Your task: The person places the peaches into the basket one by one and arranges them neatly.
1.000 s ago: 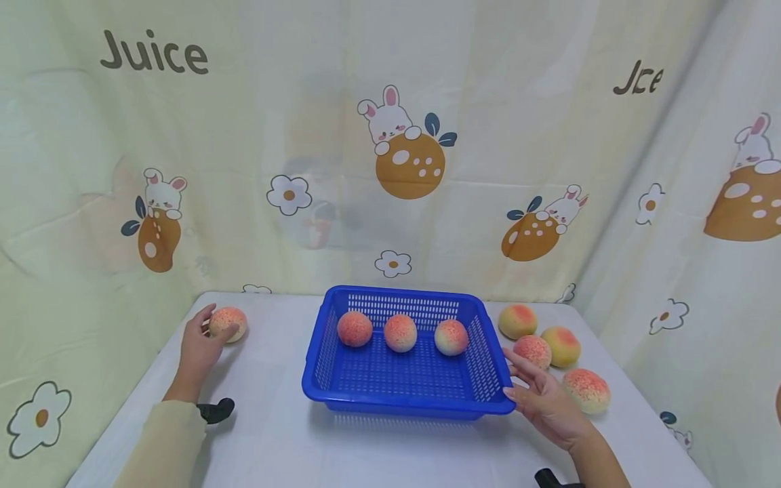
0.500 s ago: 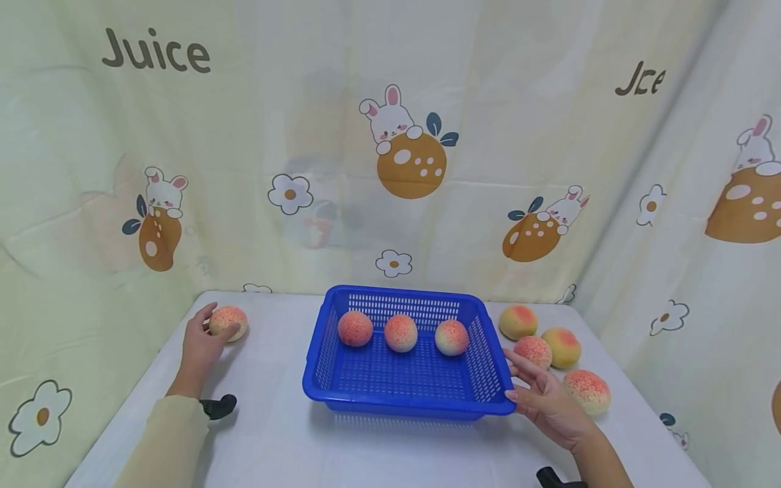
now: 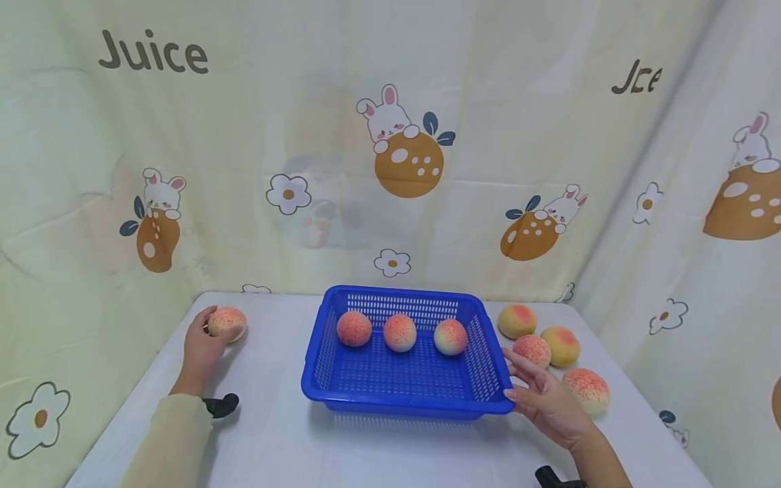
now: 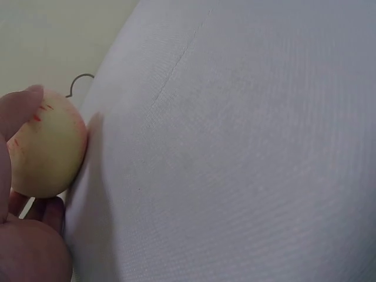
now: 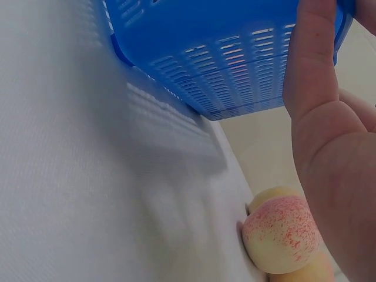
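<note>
At the table's far left, my left hand [image 3: 203,344] holds a peach [image 3: 228,323], thumb on one side and fingers on the other. In the left wrist view that peach [image 4: 50,147] is close against the white cloth; I cannot tell whether it is lifted. My right hand [image 3: 549,407] grips the right rim of a blue plastic basket [image 3: 403,404], with the thumb at the near corner. Three peaches lie in a row inside: a redder one [image 3: 354,329], a middle one [image 3: 399,333] and a paler one [image 3: 451,337].
Right of the basket lie several more fruits: two yellowish ones [image 3: 517,320] and two speckled peaches, the larger peach [image 3: 586,390] beside my right hand. A patterned curtain [image 3: 293,135] hangs behind the white table [image 3: 268,434].
Almost nothing differs. My left wrist and sleeve have shifted slightly to the right; the held peach, the basket and my right hand keep their places.
</note>
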Demonstrator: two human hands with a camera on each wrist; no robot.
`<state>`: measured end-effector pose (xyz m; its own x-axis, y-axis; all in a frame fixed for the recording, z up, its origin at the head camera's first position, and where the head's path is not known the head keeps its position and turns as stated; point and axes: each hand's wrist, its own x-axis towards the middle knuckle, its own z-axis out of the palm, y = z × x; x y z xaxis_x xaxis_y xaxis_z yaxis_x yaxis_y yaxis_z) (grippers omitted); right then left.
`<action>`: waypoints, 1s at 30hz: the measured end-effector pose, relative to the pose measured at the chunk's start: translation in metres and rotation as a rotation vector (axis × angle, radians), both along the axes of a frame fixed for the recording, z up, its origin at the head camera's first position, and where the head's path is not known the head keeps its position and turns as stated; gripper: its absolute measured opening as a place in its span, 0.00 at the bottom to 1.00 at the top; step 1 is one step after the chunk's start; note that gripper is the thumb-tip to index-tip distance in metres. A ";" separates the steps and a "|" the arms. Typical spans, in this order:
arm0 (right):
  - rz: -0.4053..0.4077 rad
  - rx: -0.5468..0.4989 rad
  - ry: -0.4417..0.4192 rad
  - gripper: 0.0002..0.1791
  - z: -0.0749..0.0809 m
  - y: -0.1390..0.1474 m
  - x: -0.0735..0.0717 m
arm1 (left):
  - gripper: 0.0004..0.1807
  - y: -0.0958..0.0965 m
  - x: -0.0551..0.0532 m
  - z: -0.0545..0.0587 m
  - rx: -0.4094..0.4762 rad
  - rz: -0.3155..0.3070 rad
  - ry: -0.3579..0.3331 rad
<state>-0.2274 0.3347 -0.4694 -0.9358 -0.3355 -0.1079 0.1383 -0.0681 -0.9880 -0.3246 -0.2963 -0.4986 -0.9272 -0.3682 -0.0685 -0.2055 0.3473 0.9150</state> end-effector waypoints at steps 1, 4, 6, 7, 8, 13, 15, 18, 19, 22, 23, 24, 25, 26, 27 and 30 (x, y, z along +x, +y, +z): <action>-0.002 0.004 -0.002 0.42 0.000 0.000 0.000 | 0.50 0.000 0.001 0.000 0.002 0.001 0.001; -0.001 0.004 -0.001 0.42 0.000 -0.001 0.000 | 0.49 0.000 0.002 0.001 0.008 0.006 -0.001; -0.004 -0.001 -0.005 0.42 0.000 -0.001 0.000 | 0.49 0.000 0.002 0.001 0.009 0.009 -0.002; -0.006 -0.002 -0.006 0.42 0.000 -0.001 0.001 | 0.49 0.000 0.002 0.001 0.007 0.010 -0.002; -0.008 -0.003 -0.007 0.42 0.000 -0.001 0.001 | 0.49 0.000 0.002 0.001 0.004 0.010 -0.003; -0.017 -0.003 -0.006 0.42 0.001 -0.002 0.002 | 0.49 0.000 0.002 0.000 -0.008 0.009 0.001; -0.017 -0.008 -0.008 0.42 0.001 -0.002 0.002 | 0.49 0.000 0.002 -0.001 -0.009 0.006 0.001; -0.008 -0.027 -0.006 0.42 0.000 -0.002 0.001 | 0.49 0.000 0.004 -0.001 -0.008 0.000 0.004; -0.001 -0.035 -0.005 0.42 0.000 -0.001 0.001 | 0.49 0.000 0.004 -0.001 -0.010 -0.003 0.003; 0.021 -0.061 0.004 0.42 -0.002 0.000 0.001 | 0.49 -0.001 0.005 -0.002 -0.012 -0.012 0.004; 0.026 -0.068 0.007 0.42 -0.002 0.000 0.001 | 0.48 -0.001 0.006 -0.002 -0.014 -0.015 0.003; 0.032 -0.073 0.010 0.42 -0.002 0.001 0.001 | 0.48 -0.001 0.006 -0.002 -0.017 -0.016 0.001; 0.035 -0.076 0.014 0.42 -0.002 0.001 0.001 | 0.48 0.000 0.006 -0.002 -0.020 -0.017 0.000; 0.038 -0.079 0.017 0.42 -0.003 0.001 0.001 | 0.48 0.000 0.007 -0.001 -0.022 -0.018 0.000; 0.040 -0.081 0.020 0.42 -0.003 0.001 0.001 | 0.48 0.001 0.008 -0.001 -0.025 -0.019 0.000; 0.041 -0.084 0.024 0.42 -0.002 0.001 0.001 | 0.49 0.002 0.010 0.001 -0.031 -0.023 -0.002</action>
